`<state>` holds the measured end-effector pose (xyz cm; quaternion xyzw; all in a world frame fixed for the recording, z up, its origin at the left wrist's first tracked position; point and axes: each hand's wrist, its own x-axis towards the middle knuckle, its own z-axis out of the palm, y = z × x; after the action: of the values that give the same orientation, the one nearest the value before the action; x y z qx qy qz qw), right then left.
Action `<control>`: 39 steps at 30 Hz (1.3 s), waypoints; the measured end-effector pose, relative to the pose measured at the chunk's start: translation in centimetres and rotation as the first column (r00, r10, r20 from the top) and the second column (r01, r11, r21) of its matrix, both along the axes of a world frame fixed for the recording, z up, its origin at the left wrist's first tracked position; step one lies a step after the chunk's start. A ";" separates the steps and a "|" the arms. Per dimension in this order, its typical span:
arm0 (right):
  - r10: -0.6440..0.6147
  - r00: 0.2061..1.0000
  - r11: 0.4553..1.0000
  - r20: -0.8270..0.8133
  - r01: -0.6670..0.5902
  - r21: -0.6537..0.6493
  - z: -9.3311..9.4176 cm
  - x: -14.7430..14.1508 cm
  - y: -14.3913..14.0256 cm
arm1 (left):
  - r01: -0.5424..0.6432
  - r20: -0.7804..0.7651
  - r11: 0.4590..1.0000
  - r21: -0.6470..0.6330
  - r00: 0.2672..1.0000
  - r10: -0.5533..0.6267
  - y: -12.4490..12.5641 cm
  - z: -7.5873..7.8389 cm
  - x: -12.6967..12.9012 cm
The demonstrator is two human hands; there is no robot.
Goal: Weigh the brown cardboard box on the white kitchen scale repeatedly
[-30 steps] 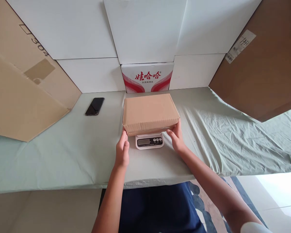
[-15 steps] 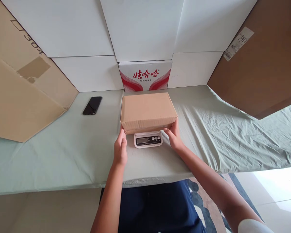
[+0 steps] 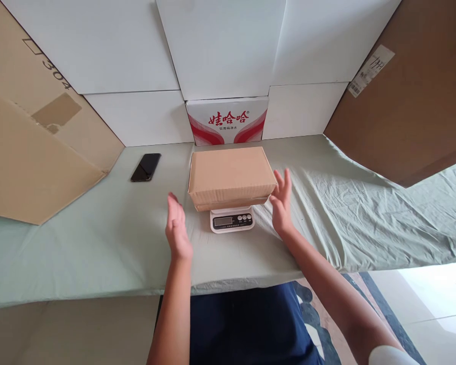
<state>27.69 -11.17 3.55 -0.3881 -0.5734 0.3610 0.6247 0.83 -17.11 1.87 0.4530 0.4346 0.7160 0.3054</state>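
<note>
Both our hands are spread and let go: left hand (image 3: 178, 229) and right hand (image 3: 280, 205) flank the cardboard box (image 3: 231, 176), no contact; box between them, resting on scale (image 3: 231, 220).

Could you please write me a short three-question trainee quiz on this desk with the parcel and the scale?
1. True or false: the left hand and the right hand both grip the cardboard box.
2. What does the cardboard box rest on?
A. the black phone
B. the white digital scale
C. the bare green cloth
3. Fill in: the carton behind the cardboard box, against the white panels, bears ___ lettering.

Key:
1. False; both hands are open, held clear on either side of it.
2. B
3. Red; it is the red-and-white printed carton.
</note>
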 end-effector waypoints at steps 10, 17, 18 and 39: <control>-0.124 0.990 0.992 -0.069 0.124 0.005 -0.1 1.6 0.9 | -0.007 0.088 0.999 -0.049 0.996 0.012 0.2 -0.2 -0.4; -0.033 0.998 0.998 -0.057 0.031 -0.048 -0.9 1.1 0.8 | 0.068 0.019 0.996 -0.062 0.998 -0.067 0.0 -0.3 -0.2; -0.007 0.999 0.998 -0.053 0.004 -0.058 -0.9 1.0 0.6 | 0.089 0.012 0.994 -0.065 0.996 -0.088 0.0 -0.3 -0.1; 0.002 0.999 0.998 0.052 -0.005 0.062 3.1 -2.7 5.4 | 0.177 -0.057 0.978 -0.108 0.981 -0.184 7.1 3.3 -0.9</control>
<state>24.99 -5.82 6.62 -0.3768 -0.6009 0.3340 0.6208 -0.07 -9.99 5.19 0.4982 0.4378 0.6463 0.3774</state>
